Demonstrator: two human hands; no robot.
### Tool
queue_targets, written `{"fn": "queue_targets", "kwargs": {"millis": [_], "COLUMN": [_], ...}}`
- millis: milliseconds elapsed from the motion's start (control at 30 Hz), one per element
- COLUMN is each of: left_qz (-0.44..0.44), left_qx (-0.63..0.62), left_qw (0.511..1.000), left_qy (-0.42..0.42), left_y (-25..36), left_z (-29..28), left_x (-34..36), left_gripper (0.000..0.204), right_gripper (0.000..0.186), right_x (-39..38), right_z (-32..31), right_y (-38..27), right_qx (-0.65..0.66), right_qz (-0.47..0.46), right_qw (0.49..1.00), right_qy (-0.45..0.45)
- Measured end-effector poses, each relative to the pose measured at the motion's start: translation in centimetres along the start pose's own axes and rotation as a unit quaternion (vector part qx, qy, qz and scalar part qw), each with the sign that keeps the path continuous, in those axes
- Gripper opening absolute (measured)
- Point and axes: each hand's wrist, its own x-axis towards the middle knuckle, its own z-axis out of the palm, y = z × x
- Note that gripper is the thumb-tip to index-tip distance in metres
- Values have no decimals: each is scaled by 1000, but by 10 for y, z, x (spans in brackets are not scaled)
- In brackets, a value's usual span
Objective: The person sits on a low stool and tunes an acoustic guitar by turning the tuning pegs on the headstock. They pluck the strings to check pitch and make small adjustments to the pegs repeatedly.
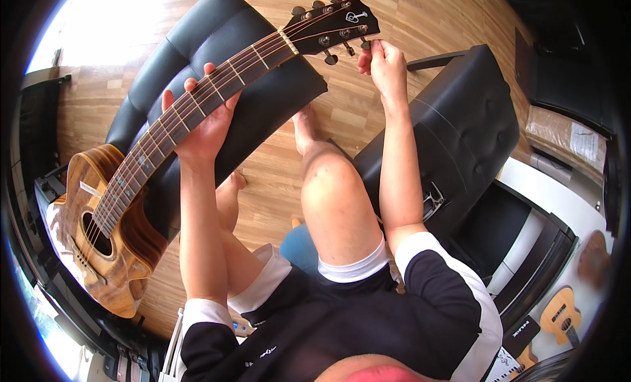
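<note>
An acoustic guitar [125, 280] with a glossy brown wooden body lies slantwise, its body at the lower left and its black headstock [335, 24] at the upper middle. From below, my left hand [207, 135] holds the guitar neck [253, 58], the fingertips showing past its far edge. My right hand [388, 70] is closed in a pinch on a tuning peg [366, 44] at the headstock's near side. Strings run from the bridge to the pegs. The body and neck rest over a black padded bench, though exact contact is hidden.
The black padded bench [217, 27] extends under the neck. Another black padded seat [460, 119] stands at the right, with a small metal clamp-like thing [432, 201] on it. Wooden flooring [427, 21] shows between them. A small guitar-shaped thing [560, 316] is at the lower right.
</note>
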Motion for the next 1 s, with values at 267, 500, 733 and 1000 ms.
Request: {"fn": "queue_targets", "kwargs": {"millis": [267,500,733,1000], "left_qz": [8,0,-2,-2], "left_qx": [7,19,14,3], "left_qw": [1000,1000,1000,1000], "left_qy": [17,-7,-16,-13], "left_y": [-1,1,-2,0], "left_z": [3,-2,-1,-4], "left_x": [-1,1,2,3], "left_gripper": [40,41,41,42], "right_gripper": [7,18,28,21], "right_x": [-12,1,3,-6], "right_z": [1,1,7,6], "right_y": [-17,0,10,-5], "right_qx": [-76,80,1,-59], "right_qz": [-128,69,1,-60], "right_qw": [986,991,1000,996], "right_qy": [81,-82,-5,33]}}
